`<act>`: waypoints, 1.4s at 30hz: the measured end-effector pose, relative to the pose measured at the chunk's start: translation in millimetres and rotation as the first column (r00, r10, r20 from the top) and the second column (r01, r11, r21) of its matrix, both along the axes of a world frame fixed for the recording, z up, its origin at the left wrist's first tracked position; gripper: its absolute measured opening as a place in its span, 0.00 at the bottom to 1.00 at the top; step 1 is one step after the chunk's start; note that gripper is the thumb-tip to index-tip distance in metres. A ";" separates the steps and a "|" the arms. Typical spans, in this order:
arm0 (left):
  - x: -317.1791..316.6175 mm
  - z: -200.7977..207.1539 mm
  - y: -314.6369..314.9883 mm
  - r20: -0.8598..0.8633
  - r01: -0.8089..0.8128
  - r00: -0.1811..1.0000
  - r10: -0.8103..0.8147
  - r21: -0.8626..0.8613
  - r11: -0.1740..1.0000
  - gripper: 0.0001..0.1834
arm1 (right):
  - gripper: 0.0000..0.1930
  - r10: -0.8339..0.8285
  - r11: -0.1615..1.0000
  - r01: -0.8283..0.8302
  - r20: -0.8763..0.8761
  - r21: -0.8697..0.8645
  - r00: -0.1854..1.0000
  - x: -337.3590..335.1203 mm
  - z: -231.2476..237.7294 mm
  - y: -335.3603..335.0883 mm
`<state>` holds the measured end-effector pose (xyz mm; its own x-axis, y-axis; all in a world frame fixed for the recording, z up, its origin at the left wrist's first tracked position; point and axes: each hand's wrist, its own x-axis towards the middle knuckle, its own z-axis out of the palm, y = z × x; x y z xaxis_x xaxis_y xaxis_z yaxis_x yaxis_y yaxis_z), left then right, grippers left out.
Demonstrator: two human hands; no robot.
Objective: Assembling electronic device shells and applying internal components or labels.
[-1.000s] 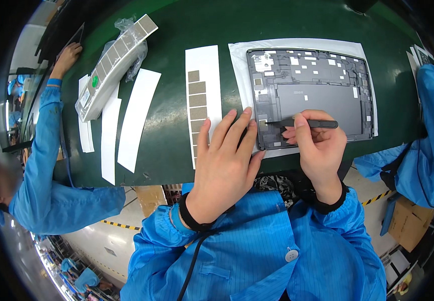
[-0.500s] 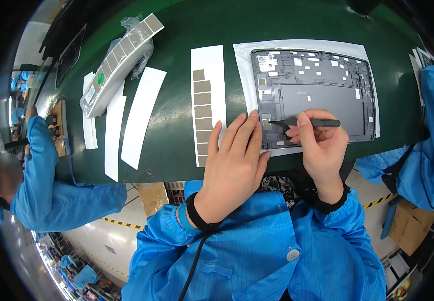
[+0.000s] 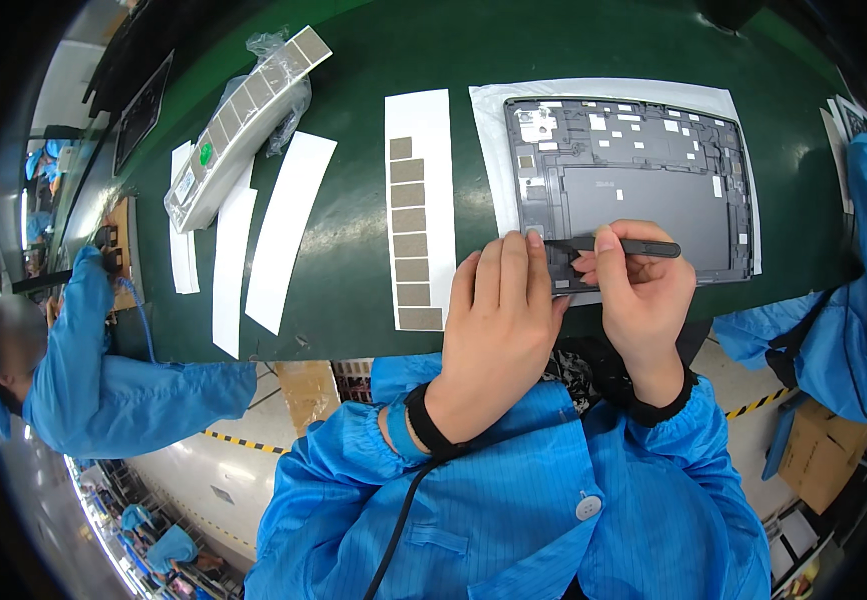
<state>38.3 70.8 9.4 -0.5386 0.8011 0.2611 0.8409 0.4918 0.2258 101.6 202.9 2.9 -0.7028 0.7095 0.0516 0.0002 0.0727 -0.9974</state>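
My right hand (image 3: pixel 645 300) pinches a pair of black tweezers (image 3: pixel 643 246), its tip pointing left at the near-left corner of a dark grey device housing (image 3: pixel 643 215). At that same corner my left hand (image 3: pixel 498 325) lies with its fingers stretched out, a fingertip touching the housing beside the tweezer tip. The spot under that fingertip is hidden. White paper or foam (image 3: pixel 491 140) lies beneath the housing, which bears several small white pads. Left of it lies a white backing strip (image 3: pixel 431 125) with a column of grey-brown square pads (image 3: pixel 409 220).
A thick stack of pad strips (image 3: pixel 243 115) in clear plastic wrap (image 3: pixel 293 110) lies at the far left. White strips (image 3: pixel 291 230) spread out near it on the green table (image 3: pixel 353 190). People in blue (image 3: pixel 123 400) sit on both sides.
My left hand has moved right, and its fingertips now cover the pad at the housing's near-left corner. The right hand with the tweezers has barely moved.
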 end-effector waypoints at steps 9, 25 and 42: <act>-3.8 7.1 -7.2 0.046 0.002 0.999 -0.001 -0.016 1.000 0.34 | 0.09 -0.187 0.982 0.183 -0.268 -0.040 0.945 12.2 5.3 12.6; -23.1 9.9 -79.9 0.250 0.007 0.968 0.015 -0.086 0.996 0.39 | 0.06 0.229 0.970 -0.229 -0.013 -0.083 0.973 -43.0 22.8 -12.4; -34.4 -2.8 -78.2 0.207 0.104 0.974 -0.090 -0.056 0.993 0.31 | 0.06 0.221 0.967 -0.220 0.006 0.126 0.975 -62.0 -3.7 -21.5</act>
